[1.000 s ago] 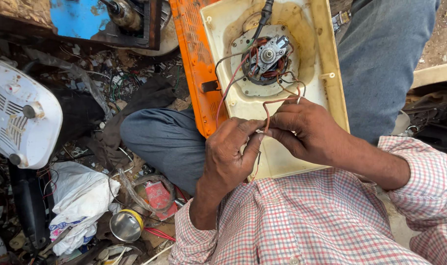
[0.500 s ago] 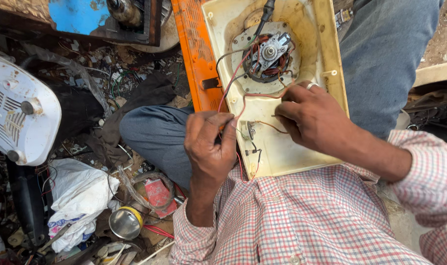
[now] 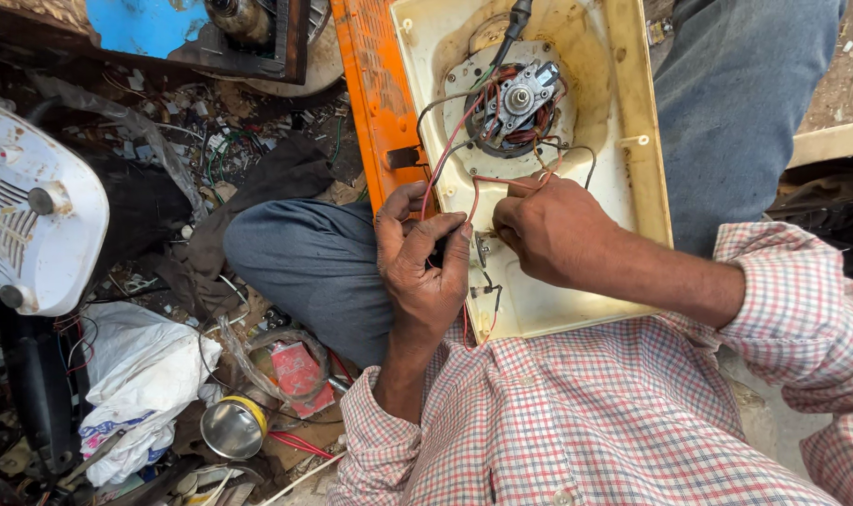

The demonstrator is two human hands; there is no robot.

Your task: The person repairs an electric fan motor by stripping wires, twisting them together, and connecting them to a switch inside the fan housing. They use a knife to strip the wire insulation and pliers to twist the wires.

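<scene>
Wires (image 3: 464, 155), red and black, run from the small motor (image 3: 518, 101) down the cream housing (image 3: 633, 141) that lies across my lap, and they are what I am working on. My left hand (image 3: 422, 267) has its fingers curled shut around a dark bit where the red wire ends, at about 7 o'clock from the motor. My right hand (image 3: 553, 230) sits at 6 o'clock from the motor, fingertips pinching a red wire just below the coil. To do this well, I judge I should hold the left grip steady, pull gently along the wire and not sideways, and keep slack off the motor terminals. An orange panel (image 3: 375, 84) borders the housing at 9 o'clock; a white fan cover (image 3: 33, 206) lies well apart on the cluttered floor.
</scene>
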